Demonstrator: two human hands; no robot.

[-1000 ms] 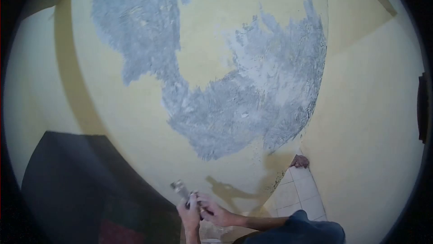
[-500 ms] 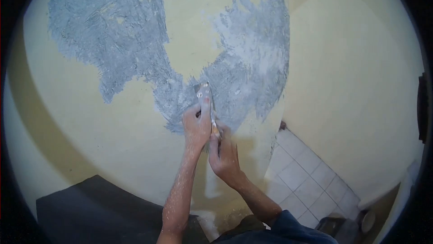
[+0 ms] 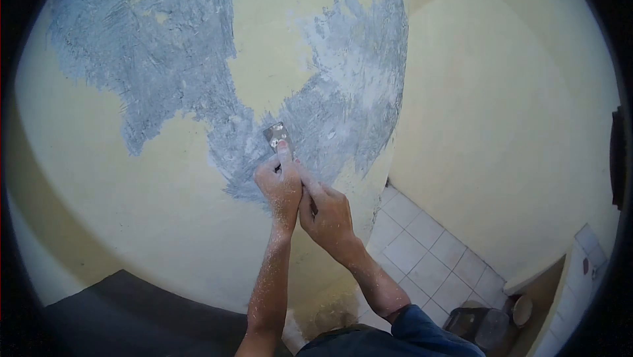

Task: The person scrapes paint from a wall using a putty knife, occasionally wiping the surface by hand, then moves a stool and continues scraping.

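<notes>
A scraper with a flat metal blade, spotted with white, lies against the wall at the lower edge of a bare grey patch. My left hand is closed round it, with one finger stretched along the blade. Just below and to the right, my right hand is closed at the handle end, its index finger pointing up along the tool. The hands hide most of the handle. White dust coats my fingers and speckles both forearms.
Yellow paint surrounds the grey areas. A second wall meets this one at a corner on the right. White floor tiles show below, with a dark container at lower right. A dark panel stands at lower left.
The scraper and both hands sit slightly further left in view, and the blade now shows more of its flat face. The whole view has shifted a little, so the wall patches appear further left.
</notes>
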